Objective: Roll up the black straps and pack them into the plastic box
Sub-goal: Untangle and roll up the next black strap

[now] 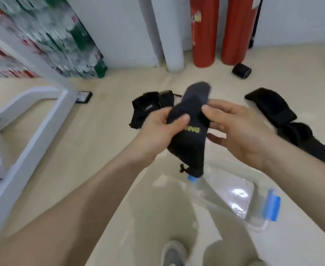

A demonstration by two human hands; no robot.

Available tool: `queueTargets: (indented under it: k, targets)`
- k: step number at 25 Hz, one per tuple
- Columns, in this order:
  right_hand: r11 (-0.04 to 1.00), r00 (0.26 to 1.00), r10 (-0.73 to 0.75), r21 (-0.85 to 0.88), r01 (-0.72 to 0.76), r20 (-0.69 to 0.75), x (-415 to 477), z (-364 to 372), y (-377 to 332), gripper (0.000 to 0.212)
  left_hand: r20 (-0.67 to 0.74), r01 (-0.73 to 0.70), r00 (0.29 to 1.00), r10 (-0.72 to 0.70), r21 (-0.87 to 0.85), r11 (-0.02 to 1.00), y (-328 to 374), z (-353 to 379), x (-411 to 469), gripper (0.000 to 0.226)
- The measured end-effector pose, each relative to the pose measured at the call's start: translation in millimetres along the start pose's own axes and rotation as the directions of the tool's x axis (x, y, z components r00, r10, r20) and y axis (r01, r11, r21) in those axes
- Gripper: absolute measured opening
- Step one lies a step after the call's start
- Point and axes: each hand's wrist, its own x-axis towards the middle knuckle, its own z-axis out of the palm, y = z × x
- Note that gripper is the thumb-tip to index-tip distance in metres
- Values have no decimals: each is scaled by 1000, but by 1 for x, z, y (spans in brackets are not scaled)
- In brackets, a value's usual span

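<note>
**Strap (189,140) held loose above the box (234,200)**

The left grip (157,128) and right grip (236,129) each pinch one strap, thumbs on top, above the floor (100,150); its tail hangs just over the box. Not yet rolled, it could coil slack if either thumb eases, then spring open in the box.

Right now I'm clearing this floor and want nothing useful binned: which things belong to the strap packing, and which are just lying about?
Job: black strap gripped by left hand and right hand; loose straps; folded straps; rolled strap; plastic box.
Lying about: red cylinders; white frame; bottle packs.
</note>
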Motion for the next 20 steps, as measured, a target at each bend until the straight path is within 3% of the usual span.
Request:
queueTargets:
  k: [3,6,9,12,14,16,20]
  targets:
    - [985,977,150,-109,-135,149,25,3,-23,24,44,15,999,-8,-169,986,37,-7,36,30]
    - [981,996,81,-180,-74,33,60,15,-49,27,24,88,996,-85,-127,988,76,-22,71,23]
    - [986,985,161,-40,-164,-68,110,20,-68,45,-146,234,961,-233,-13,972,68,-52,113,25]
    - [906,909,401,193,-376,-113,174,18,-62,29,-191,422,903,-385,218,880,17,-85,175,30]
    - [862,859,486,251,-440,-160,211,19,-52,9,-168,465,885,-433,327,823,-19,-101,215,29]
    - [877,838,479,191,-442,-262,252,21,-37,13,-127,454,887,-443,403,794,-51,-114,260,26]
    - [923,848,318,-65,-379,-425,325,29,-18,11,-100,384,913,-395,535,753,-94,-131,345,33]
